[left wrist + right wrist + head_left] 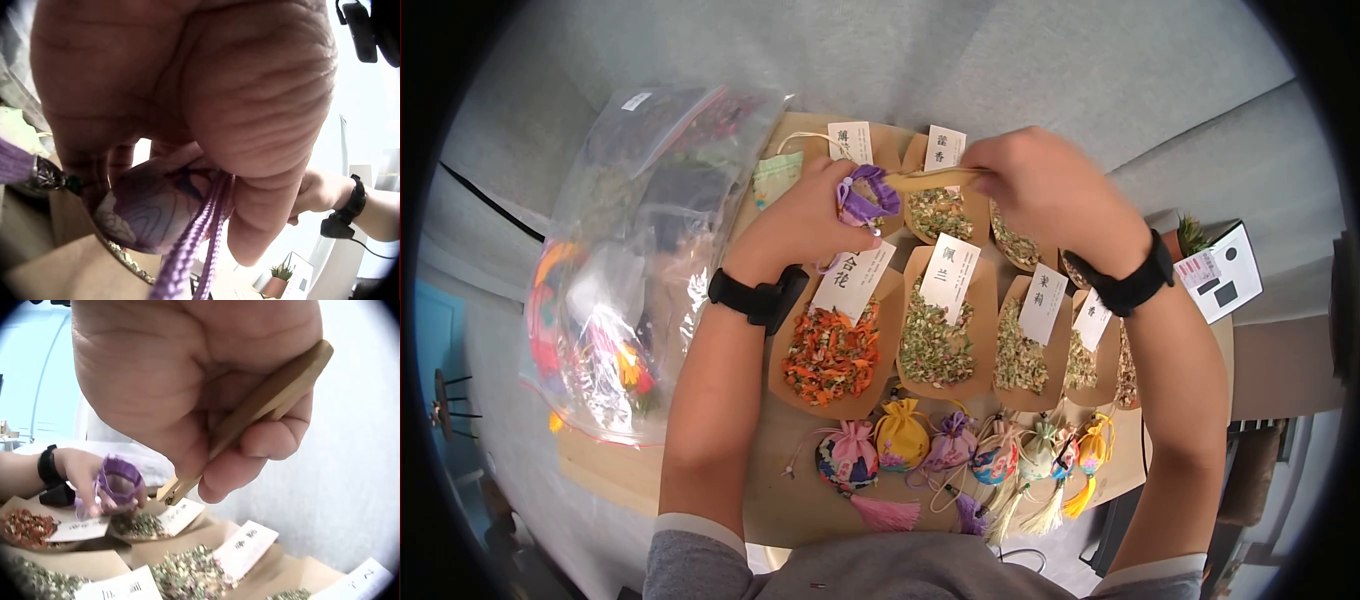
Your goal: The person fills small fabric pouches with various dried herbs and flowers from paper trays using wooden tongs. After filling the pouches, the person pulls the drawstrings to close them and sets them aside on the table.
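My left hand (pixel 805 220) holds a purple drawstring pouch (pixel 868 197), fingers around its side. The pouch's ruffled mouth gapes, and purple braided cords (pixel 194 244) hang from it in the left wrist view. My right hand (pixel 1040 190) grips a slim wooden tool (pixel 269 394) with a split-looking tip. That tip points at the pouch mouth, close beside it in the head view. Beneath the hands sit kraft paper trays of dried herbs, among them orange petals (pixel 830 350) and a green mix (pixel 940 350). White label cards (pixel 950 278) stand in the trays. The pouch's inside is hidden.
Along the near side lies a row of filled, tied pouches with tassels, including a yellow pouch (pixel 903 435) and a pink pouch (pixel 848 453). A large clear plastic bag (pixel 640 260) covers the left. A potted plant (pixel 1193 236) and white box (pixel 1225 270) stand right.
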A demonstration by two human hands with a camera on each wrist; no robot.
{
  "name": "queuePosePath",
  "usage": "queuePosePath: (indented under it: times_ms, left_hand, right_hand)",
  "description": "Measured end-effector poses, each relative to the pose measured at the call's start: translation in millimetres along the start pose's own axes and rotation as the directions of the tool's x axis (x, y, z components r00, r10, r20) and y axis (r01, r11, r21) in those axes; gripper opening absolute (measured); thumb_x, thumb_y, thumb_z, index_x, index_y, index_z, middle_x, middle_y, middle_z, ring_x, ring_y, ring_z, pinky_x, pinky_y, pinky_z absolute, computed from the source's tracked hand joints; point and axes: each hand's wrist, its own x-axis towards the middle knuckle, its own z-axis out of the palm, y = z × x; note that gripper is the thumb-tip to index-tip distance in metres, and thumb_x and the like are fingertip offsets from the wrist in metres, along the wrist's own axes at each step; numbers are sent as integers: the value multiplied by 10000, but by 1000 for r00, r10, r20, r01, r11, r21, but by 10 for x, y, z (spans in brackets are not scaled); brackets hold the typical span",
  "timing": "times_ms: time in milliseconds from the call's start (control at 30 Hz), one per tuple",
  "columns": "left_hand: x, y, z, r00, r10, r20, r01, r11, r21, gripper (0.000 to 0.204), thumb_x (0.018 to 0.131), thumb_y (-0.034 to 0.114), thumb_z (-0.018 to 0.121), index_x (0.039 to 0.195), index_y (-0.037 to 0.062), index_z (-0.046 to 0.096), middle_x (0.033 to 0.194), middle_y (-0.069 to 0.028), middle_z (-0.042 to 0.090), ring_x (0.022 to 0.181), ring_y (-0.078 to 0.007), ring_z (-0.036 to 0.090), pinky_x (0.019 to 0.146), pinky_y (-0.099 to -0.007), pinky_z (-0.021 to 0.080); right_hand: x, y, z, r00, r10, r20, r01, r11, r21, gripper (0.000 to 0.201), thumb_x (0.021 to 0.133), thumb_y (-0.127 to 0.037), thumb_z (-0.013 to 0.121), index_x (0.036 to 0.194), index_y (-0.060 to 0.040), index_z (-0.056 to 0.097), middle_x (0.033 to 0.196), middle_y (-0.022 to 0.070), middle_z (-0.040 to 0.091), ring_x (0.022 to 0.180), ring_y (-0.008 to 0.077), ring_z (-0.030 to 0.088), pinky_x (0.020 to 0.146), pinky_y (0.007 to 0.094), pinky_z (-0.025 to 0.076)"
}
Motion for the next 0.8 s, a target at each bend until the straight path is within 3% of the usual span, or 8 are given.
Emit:
queuePosePath:
  times_ms: [167, 267, 367, 467, 600, 800]
  left_hand:
    - [1, 5, -9, 1000, 22, -7, -22, 999, 25, 716, 693, 191, 876, 1312, 17, 560, 1178, -103, 525, 1089, -215, 586, 953, -336, 484]
    - [-16, 12, -16, 1000, 0, -3, 0, 1000, 15, 718, 692, 193, 875, 1312, 16, 558, 1175, -100, 526, 1088, -213, 586, 949, -335, 486]
    - [-17, 32, -8, 1000, -21, 7, 21, 1000, -24, 726, 689, 198, 876, 1314, 12, 556, 1169, -100, 527, 1080, -216, 590, 945, -336, 489]
    - [-17, 32, -7, 1000, -20, 3, 20, 999, -26, 735, 687, 201, 878, 1318, 8, 553, 1163, -101, 524, 1072, -218, 595, 941, -335, 491]
    - [-17, 27, -7, 1000, -15, 12, 15, 1000, -16, 738, 688, 196, 876, 1322, 2, 550, 1163, -102, 520, 1074, -219, 596, 939, -334, 493]
    - [0, -12, 3, 1000, -13, 14, 13, 1000, -19, 732, 689, 187, 873, 1316, -10, 549, 1161, -105, 516, 1077, -220, 592, 938, -337, 494]
  right_hand:
    - [94, -113, -26, 999, -31, 39, 30, 999, 19, 138, 834, -96, 655, 913, -5, 723, 783, 223, 670, 801, 391, 668, 723, 473, 530]
    - [17, 57, -78, 985, 149, 93, -137, 983, -121, 169, 834, -93, 651, 946, 5, 731, 816, 211, 692, 811, 385, 678, 743, 469, 543]
    - [-59, 139, 191, 962, 204, 179, -180, 973, -144, 209, 815, -48, 647, 1005, -21, 731, 853, 215, 696, 852, 388, 676, 764, 464, 536]
    - [-119, 270, 525, 976, 119, 181, -104, 990, -91, 190, 811, -48, 635, 974, -26, 729, 863, 205, 701, 865, 376, 679, 775, 465, 538]
    - [-145, 341, 545, 965, 154, 213, -117, 977, -177, 167, 814, -56, 625, 947, -19, 720, 866, 203, 699, 864, 375, 675, 777, 464, 534]
    - [-193, 607, 526, 878, 376, 297, -324, 922, -209, 195, 863, -93, 583, 930, 22, 725, 916, 240, 709, 919, 371, 696, 807, 450, 545]
